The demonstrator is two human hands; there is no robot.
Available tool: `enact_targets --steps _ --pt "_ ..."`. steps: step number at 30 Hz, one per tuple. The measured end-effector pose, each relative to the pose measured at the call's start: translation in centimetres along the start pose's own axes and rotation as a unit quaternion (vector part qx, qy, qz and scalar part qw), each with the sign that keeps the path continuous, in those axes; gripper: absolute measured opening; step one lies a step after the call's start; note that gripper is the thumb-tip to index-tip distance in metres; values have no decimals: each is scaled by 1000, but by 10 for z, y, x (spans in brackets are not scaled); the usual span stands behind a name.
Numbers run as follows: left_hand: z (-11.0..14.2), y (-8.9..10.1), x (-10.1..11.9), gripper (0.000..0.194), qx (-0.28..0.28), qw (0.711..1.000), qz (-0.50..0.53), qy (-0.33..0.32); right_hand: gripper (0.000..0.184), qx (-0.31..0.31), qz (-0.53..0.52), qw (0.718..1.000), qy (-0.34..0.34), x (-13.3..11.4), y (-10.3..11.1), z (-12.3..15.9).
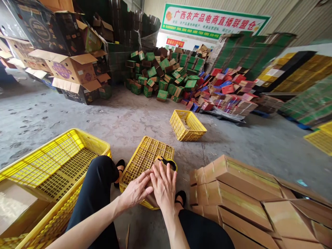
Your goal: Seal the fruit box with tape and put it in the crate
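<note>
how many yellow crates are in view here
4 at least: left crate, holding cardboard; middle crate, beneath the left hand and right hand; far crate, beyond it; right-edge crate, cut off by the frame. Others may be hidden or stacked.

A green-bordered white banner (212,21) is displayed against the corrugated wall (293,20). Below it, green boxes (162,95) lie heaped on the floor (116,116). Red and blue boxes (228,89) adjoin the heap at right. Open cartons (70,71) are stacked at left. A green stack (311,102) stands at far right.

centre: box (152,199) on crate (146,155) | left: basket (67,173) (carton (15,204) inside) | right: cartons (243,180)
</note>
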State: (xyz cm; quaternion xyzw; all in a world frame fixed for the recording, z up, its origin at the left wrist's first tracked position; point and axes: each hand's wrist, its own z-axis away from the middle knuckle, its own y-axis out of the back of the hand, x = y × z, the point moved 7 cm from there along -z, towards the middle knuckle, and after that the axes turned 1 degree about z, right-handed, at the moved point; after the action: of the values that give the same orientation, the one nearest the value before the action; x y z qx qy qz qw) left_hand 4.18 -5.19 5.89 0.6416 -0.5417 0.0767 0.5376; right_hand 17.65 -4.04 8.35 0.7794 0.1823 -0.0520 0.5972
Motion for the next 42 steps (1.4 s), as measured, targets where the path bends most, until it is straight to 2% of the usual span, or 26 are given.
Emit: enact_targets --steps 8,15,17,21,24,26,30,35,42 --pt "6 -5 3 54 -3 1000 -25 2 61 53 -7 996 -74 17 7 19" --pt "7 -3 3 52 14 999 -36 -5 69 69 -16 986 -153 55 10 61" --pt "7 -3 4 52 13 999 -44 -4 75 80 -33 981 -174 70 6 75" --pt "2 1 4 46 15 997 -78 -7 87 77 -142 959 -231 93 -15 87" --pt "-11 3 9 42 11 993 -109 -40 95 79 -201 946 -244 90 -26 76" --pt "-22 -1 12 45 4 989 -135 -59 96 82 -234 939 -237 82 -29 65" --pt "-39 -25 20 64 -16 977 -198 -76 88 99 -272 927 -237 74 -27 56" --pt "-44 -52 30 77 -24 968 -229 -97 83 134 -260 923 -252 76 -21 72" --pt "-43 -49 27 89 -19 962 -262 -79 80 166 -290 906 -262 60 -24 100"
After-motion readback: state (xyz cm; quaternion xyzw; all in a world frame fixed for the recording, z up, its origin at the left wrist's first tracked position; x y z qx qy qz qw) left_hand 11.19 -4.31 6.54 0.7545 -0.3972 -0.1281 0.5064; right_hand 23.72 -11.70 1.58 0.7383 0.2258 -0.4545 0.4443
